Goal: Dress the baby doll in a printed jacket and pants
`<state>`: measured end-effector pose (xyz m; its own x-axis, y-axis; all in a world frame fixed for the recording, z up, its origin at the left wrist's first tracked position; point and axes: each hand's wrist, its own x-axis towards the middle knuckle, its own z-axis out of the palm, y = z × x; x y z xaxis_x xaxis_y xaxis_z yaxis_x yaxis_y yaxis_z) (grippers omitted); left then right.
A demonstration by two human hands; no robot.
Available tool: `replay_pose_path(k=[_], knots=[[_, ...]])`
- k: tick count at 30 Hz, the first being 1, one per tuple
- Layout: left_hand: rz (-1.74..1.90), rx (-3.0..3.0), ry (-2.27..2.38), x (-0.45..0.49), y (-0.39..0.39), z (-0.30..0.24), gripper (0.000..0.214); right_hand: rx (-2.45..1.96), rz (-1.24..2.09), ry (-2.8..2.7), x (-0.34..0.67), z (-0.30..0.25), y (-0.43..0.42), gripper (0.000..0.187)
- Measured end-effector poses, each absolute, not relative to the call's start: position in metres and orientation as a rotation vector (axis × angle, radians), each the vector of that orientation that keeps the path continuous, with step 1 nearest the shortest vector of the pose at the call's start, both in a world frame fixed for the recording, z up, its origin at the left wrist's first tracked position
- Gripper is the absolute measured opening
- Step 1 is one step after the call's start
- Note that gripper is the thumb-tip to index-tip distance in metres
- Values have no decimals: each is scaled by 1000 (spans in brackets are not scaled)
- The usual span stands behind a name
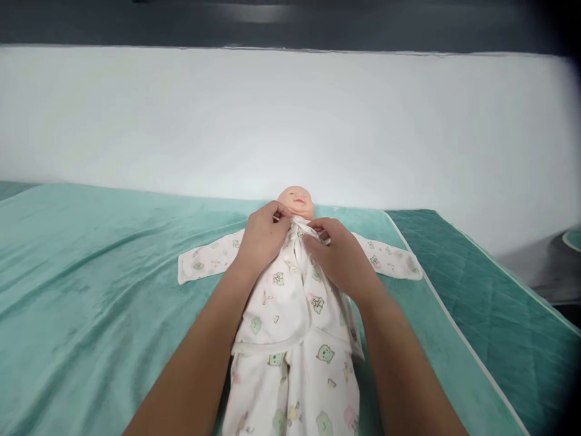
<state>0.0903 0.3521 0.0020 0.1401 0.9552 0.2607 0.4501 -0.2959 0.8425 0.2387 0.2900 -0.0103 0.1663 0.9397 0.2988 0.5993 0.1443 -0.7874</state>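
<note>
Left hand (262,238), right hand (339,259) — both pinching collar of printed top (290,297) on doll (297,203); teal blanket (91,290) beneath — white wall (290,121) behind.

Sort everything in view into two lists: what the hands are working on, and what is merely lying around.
Worked on: doll; printed white garment on it; left hand and right hand, both pinching its collar.
Lying around: teal blanket under the doll; quilted green mat to the right.
</note>
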Motion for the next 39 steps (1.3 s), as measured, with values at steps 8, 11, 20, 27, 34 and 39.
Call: replay_pose_path(k=[8, 11, 20, 27, 34, 39], knots=[[908, 1866, 1269, 79, 319, 11, 17, -1748, 468, -1547, 245, 8, 277, 15], [929, 1867, 1257, 81, 309, 9, 18, -1668, 556, -1485, 250, 7, 279, 13], [958, 1704, 1152, 72, 305, -4, 18, -1714, 423, -1589, 245, 5, 279, 12], [1013, 1581, 1150, 74, 306, -9, 23, -1731, 386, -1527, 235, -9, 289, 21], [1087, 1604, 1122, 70, 310, -11, 16, -1807, 428, -1491, 241, -5, 285, 11], [1086, 1603, 1093, 67, 313, -11, 15, -1830, 259, -1587, 238, 3, 276, 12]])
